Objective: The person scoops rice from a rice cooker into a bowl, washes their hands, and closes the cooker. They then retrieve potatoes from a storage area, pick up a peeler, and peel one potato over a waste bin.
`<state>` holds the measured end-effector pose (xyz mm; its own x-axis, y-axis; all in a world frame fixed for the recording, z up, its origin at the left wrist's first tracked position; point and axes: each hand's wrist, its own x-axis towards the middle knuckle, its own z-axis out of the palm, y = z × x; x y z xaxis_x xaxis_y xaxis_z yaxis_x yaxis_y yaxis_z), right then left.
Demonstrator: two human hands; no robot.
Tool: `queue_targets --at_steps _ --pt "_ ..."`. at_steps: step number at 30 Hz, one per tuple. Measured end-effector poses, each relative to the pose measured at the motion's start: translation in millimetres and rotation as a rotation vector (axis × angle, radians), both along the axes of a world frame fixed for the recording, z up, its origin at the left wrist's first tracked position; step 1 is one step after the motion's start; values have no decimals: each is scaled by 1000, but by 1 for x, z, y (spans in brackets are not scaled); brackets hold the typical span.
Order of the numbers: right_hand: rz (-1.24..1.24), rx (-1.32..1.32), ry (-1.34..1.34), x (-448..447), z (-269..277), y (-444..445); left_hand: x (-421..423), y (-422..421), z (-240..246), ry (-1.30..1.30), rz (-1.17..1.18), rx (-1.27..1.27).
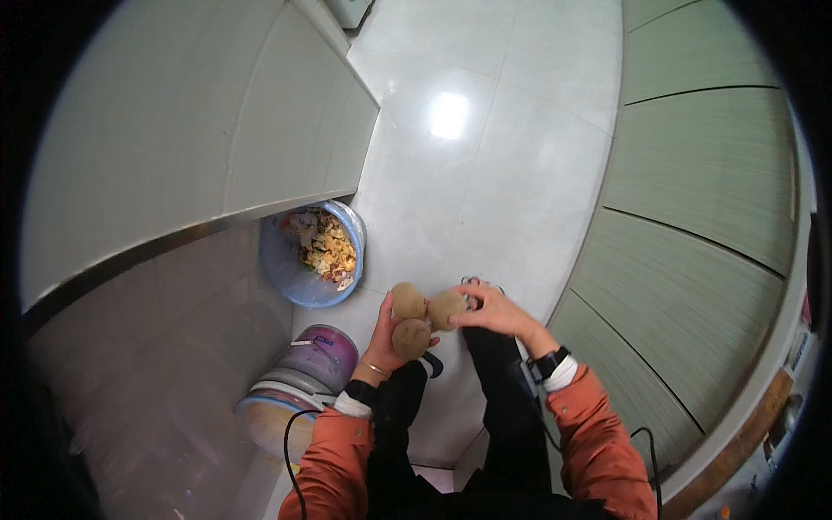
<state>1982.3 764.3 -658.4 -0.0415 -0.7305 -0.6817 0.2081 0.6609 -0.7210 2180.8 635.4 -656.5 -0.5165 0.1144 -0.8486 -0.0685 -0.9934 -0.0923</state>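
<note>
Several round brown fruits, probably kiwifruit, are between my hands over the floor. My left hand [383, 338], palm up, holds two of them: an upper fruit [408, 301] by the fingers and a lower fruit [411, 338] just below it. My right hand [487, 312] grips a third fruit [447, 310] from the right with thumb and fingers, close beside the other two. Whether the third fruit touches them is hard to tell. The undersides of the fruits and part of my left fingers are hidden.
A blue bin [276, 276] with food scraps stands left of my hands. Below it are a purple bucket [335, 351] and another container [276, 419]. Green cabinet fronts [702, 156] line the right, a pale panel [195, 117] the upper left. Black cables hang by both sleeves.
</note>
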Motion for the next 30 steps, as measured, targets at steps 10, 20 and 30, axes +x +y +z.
queue_targets --at_steps 10,20,30 --pt "137 98 -4 -63 -232 -89 7 14 -274 -57 205 -289" --pt "304 -49 36 -36 -325 -183 -6 -14 -370 -274 200 -801" --pt "652 -99 202 -4 -346 -200 25 -37 -344 -603 -327 -1269"
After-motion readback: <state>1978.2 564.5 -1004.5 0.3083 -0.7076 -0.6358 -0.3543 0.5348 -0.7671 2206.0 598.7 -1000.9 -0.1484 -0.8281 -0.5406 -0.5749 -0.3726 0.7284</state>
